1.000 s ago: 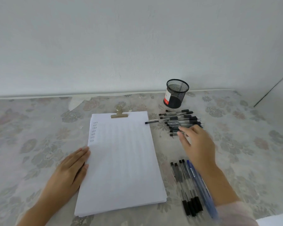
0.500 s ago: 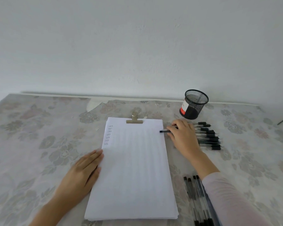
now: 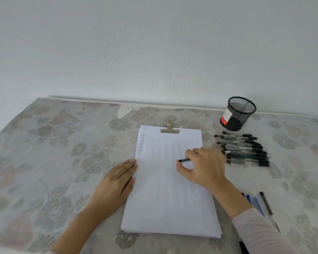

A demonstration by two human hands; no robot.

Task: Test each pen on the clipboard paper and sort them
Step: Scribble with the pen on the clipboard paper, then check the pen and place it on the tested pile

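Pinched a pen in the curled right hand, above the paper. Rested the left hand flat — fingers straight — on the paper's edge.

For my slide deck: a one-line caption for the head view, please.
Right hand holds a pen over the clipboard paper; left hand rests flat on its edge.

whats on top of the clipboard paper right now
A metal clip at the top edge, short rows of test marks upper left, the right hand gripping a dark pen, and the left hand against the left edge. Paper beneath the right hand is hidden.
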